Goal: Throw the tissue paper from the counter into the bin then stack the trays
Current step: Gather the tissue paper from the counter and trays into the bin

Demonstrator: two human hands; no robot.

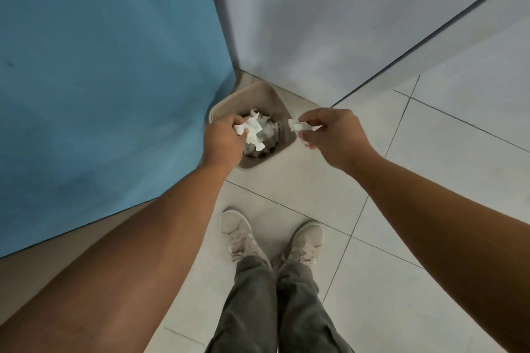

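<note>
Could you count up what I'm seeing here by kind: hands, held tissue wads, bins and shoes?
Hands: 2, left hand and right hand
Held tissue: 2, left tissue wad and right tissue wad
Bins: 1, bin
Shoes: 2, left shoe and right shoe
Total: 7

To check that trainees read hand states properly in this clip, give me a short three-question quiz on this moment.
1. True or false: the right hand pinches a tissue scrap.
2. The left hand, gripping a tissue wad, is: A over the bin; B down beside the shoes; C flat against the wall.
3. Which hand holds more tissue?

Key: 1 true; 2 A; 3 left.
</note>
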